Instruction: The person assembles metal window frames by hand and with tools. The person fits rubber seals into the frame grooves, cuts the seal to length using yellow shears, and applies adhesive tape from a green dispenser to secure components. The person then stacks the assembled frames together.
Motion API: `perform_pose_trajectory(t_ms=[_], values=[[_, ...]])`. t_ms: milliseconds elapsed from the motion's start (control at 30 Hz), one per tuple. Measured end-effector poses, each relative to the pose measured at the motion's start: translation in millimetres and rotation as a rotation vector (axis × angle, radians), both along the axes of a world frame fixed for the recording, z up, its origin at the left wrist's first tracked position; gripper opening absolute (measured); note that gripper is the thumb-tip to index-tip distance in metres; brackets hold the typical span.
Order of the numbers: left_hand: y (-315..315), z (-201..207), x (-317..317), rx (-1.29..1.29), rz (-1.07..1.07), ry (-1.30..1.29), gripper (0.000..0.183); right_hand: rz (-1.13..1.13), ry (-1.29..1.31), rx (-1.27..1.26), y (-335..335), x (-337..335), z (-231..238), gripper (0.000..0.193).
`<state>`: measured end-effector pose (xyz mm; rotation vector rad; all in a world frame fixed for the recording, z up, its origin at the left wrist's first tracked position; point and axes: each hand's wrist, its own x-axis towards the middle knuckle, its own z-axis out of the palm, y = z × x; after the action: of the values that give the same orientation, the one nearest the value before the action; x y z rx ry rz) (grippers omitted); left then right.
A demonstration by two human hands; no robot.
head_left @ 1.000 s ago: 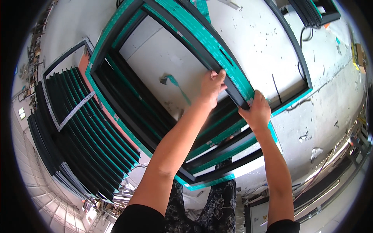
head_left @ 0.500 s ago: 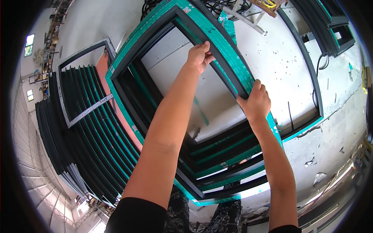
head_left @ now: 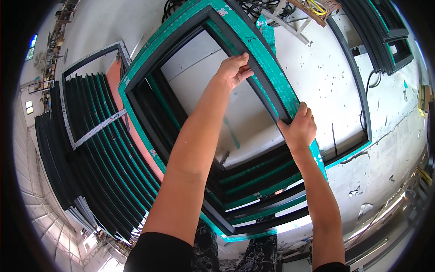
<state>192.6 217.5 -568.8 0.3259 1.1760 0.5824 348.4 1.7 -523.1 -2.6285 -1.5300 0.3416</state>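
A large rectangular frame, dark grey with green film along its faces, leans in front of me at a tilt. It looks like a window frame. My left hand reaches across the opening and has its fingers curled at the inner edge of the right-hand bar. Lower on that same bar, my right hand grips from outside, thumb on the face and fingers around the outer edge. More dark frames with green film stand stacked behind and below it, seen through the opening.
To the left, a long row of dark frames stands beside a pink panel and a smaller white-faced frame. Another large frame leans at right. A wooden stool and cables lie at the back.
The view has shifted slightly. Both hands keep their places on the frame, which shows little movement of its own.
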Motion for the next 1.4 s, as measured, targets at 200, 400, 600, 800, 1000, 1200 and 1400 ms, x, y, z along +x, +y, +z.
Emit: perform_pose_trajectory(t_ms=[200,400,600,800,1000,1200,1400], values=[[-3,6,16,0.069,-0.015,0.152,0.020,0.030,0.156,0.018,0,13,0,0.077],[1,14,9,0.053,-0.020,0.080,0.023,0.016,0.163,0.029,0,12,1,0.077],[72,8,-3,0.083,0.127,0.218,0.023,0.020,0.106,0.022,0,5,0,0.080],[79,22,10,-0.081,0.159,0.348,0.021,0.043,0.139,0.107,-3,13,-7,0.073],[81,26,10,-0.011,0.138,0.262,0.022,0.039,0.191,0.138,-2,15,-8,0.073],[83,25,11,-0.006,0.094,0.361,0.022,0.056,0.165,0.172,-3,17,-13,0.075],[24,9,5,-0.047,-0.251,0.208,0.029,0.029,0.155,0.134,-5,20,-11,0.075]])
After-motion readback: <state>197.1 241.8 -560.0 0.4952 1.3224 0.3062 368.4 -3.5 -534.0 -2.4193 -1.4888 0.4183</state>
